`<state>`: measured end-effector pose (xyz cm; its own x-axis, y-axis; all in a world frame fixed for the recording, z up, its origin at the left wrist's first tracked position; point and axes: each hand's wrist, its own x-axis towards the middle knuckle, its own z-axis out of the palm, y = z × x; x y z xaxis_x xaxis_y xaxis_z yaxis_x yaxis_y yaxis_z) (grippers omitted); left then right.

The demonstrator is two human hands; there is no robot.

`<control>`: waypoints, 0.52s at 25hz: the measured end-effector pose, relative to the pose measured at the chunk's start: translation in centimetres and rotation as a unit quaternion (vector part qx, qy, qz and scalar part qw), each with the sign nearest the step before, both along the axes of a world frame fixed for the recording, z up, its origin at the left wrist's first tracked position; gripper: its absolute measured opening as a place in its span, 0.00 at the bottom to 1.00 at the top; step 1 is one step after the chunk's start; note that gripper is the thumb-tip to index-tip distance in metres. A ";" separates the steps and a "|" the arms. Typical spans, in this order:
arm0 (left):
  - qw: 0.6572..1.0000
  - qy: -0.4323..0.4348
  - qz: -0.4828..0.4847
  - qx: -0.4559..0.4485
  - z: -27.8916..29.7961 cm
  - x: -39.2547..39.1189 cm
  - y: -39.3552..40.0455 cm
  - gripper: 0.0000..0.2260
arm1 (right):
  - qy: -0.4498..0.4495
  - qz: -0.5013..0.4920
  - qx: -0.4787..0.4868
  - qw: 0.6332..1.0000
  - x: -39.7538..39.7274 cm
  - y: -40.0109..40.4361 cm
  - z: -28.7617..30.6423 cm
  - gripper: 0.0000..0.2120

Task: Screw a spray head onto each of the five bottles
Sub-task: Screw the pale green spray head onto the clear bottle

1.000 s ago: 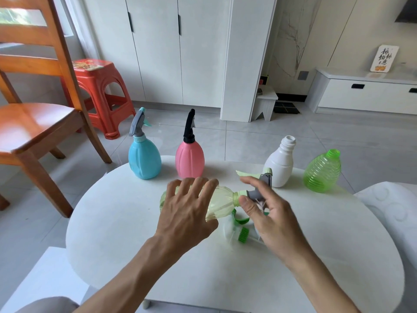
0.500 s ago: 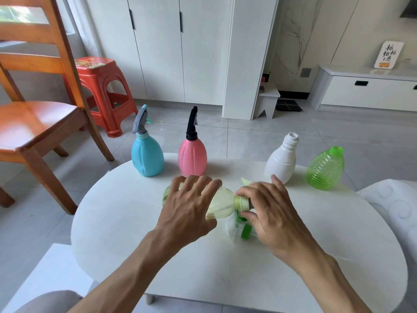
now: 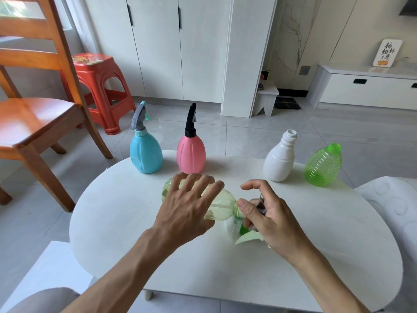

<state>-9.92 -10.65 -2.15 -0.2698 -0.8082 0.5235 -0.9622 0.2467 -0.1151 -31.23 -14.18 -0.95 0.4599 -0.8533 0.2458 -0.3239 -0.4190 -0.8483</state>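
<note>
A pale yellow-green bottle (image 3: 222, 206) lies sideways above the round white table (image 3: 126, 213), gripped by my left hand (image 3: 188, 208) from above. My right hand (image 3: 268, 219) is closed around the grey spray head (image 3: 261, 205) at the bottle's neck, its pale green trigger (image 3: 247, 238) pointing down toward me. At the table's far edge stand a blue bottle (image 3: 145, 154) with a grey head, a pink bottle (image 3: 191, 153) with a black head, and a white bottle (image 3: 279, 160) and a ribbed green bottle (image 3: 323, 166), both with open necks. A green and white spray head (image 3: 235, 229) lies partly hidden under my hands.
A wooden chair (image 3: 38, 114) stands left of the table with a red plastic stool (image 3: 99, 86) behind it. A white patterned cushion (image 3: 392, 206) sits at the table's right edge. White cabinets line the far wall.
My right hand has twisted the spray head on the neck: its trigger pointed up and away a second ago and now points down toward me. My left hand keeps its hold on the bottle.
</note>
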 end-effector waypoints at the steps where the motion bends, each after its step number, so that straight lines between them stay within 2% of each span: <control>1: 1.000 0.001 0.004 0.000 0.0 0.0 -0.1 0.31 | -0.008 -0.002 0.012 1.000 0.2 0.0 -0.1 0.16; 4: 1.000 0.016 0.007 -0.004 0.0 -0.1 -0.2 0.31 | -0.030 0.009 0.005 0.999 0.2 -0.1 0.0 0.22; 9: 1.000 0.005 -0.002 -0.008 -0.1 -0.4 -0.3 0.33 | -0.018 -0.014 0.021 1.000 0.1 -0.1 -0.1 0.16; 13: 1.000 0.000 0.001 -0.005 -0.3 -0.5 -0.3 0.32 | -0.013 0.005 0.042 0.999 -0.1 -0.1 0.2 0.18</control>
